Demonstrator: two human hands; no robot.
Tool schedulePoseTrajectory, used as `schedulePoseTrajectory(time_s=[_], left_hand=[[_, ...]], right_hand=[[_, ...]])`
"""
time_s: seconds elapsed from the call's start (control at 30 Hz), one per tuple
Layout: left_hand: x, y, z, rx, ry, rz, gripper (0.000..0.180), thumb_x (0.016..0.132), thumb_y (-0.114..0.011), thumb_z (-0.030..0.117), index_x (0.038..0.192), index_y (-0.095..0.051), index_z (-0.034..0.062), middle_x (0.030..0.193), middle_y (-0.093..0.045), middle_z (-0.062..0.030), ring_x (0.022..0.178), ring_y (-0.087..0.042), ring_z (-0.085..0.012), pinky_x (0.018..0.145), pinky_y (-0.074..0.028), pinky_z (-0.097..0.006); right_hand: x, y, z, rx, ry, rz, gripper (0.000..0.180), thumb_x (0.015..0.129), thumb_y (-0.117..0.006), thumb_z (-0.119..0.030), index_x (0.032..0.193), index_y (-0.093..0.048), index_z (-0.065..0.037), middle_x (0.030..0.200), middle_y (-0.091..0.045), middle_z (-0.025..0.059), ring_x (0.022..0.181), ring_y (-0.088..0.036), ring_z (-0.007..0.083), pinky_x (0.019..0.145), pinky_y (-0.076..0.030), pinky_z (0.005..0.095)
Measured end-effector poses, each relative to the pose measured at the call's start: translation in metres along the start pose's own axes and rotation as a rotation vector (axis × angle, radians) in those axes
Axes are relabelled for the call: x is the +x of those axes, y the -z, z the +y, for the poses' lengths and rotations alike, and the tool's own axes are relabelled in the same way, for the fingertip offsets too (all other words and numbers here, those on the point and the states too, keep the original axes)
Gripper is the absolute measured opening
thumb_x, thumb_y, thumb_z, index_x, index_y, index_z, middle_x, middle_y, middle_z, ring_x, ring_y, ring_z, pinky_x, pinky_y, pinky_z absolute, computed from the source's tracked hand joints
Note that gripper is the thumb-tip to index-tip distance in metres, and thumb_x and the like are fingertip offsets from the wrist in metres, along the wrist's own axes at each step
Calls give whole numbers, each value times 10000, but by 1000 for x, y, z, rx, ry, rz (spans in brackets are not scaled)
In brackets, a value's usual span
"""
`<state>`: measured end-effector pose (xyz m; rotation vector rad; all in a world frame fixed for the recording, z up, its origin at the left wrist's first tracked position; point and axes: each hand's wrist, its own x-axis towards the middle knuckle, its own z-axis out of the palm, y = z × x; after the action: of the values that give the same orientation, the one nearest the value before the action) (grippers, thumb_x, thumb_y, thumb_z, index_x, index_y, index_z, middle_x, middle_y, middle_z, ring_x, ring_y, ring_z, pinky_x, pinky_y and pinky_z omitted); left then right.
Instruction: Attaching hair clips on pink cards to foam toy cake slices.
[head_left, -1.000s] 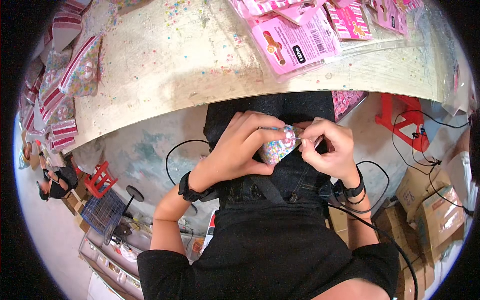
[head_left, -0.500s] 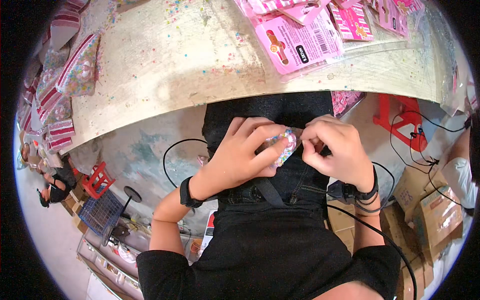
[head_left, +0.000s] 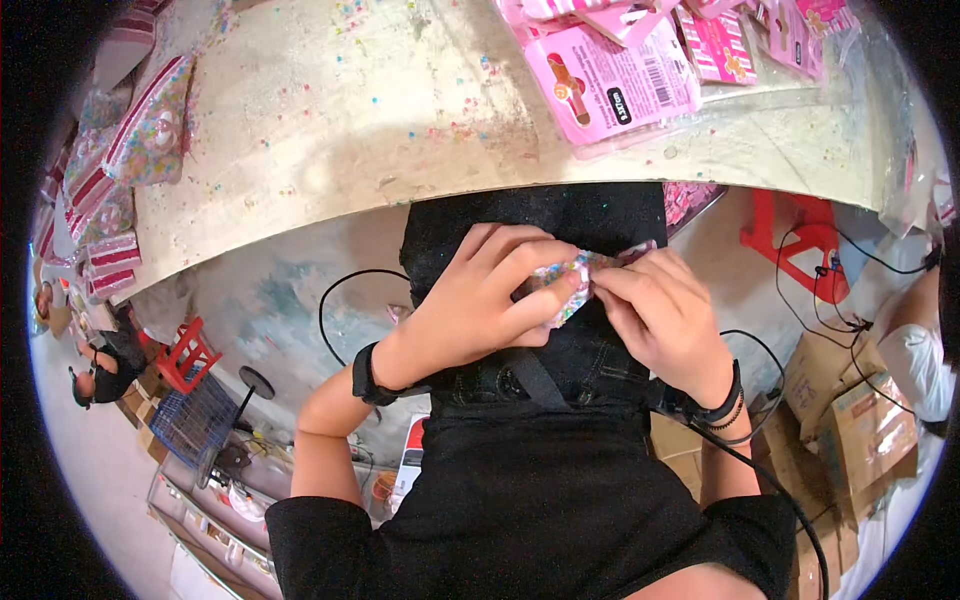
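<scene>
Over my lap, my left hand [head_left: 480,295] is closed round a small clear bag of colourful sprinkles [head_left: 568,305]. Pink, blue and white bits show through the plastic between its fingers. My right hand [head_left: 662,312] pinches the bag's right end between thumb and fingers. A narrow clear and pinkish strip [head_left: 638,252] of the bag's end sticks out above the right fingers. Most of the bag is hidden behind the left fingers. Both hands are below the table's near edge.
The pale table [head_left: 330,130] is strewn with loose sprinkles. Filled bags with red-striped tops [head_left: 150,125] lie at its left. Pink printed cards [head_left: 610,85] pile up at the right. Below stand a red stool [head_left: 795,240] and cardboard boxes [head_left: 865,430]; black cables [head_left: 765,465] hang by my right arm.
My right hand has shifted slightly downward and its fingers have turned along the bag's end. More of the strip shows above them. My left hand keeps its hold.
</scene>
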<state>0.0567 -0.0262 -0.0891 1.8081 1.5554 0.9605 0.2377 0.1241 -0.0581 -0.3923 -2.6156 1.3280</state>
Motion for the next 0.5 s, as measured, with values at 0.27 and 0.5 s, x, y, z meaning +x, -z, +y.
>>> schedulePoseTrajectory(time_s=[0.27, 0.5], left_hand=[[-1, 3, -1, 68, -87, 17, 632, 659, -807, 274, 1233, -608, 100, 1244, -594, -96, 1101, -586, -329, 907, -466, -482], [0, -9, -1, 45, -227, 168, 637, 696, -757, 248, 1238, -515, 17, 1292, -510, -151, 1133, -527, -373, 940, -467, -470]], right_hand=[[4, 20, 19, 415, -170, -146, 282, 794, -692, 65, 1059, -724, -29, 931, -684, 89, 819, -654, 204, 721, -529, 310], [10, 20, 15, 292, -407, -294, 594, 733, -783, -28, 1293, -587, -37, 1089, -620, 131, 812, -619, 203, 745, -511, 325]])
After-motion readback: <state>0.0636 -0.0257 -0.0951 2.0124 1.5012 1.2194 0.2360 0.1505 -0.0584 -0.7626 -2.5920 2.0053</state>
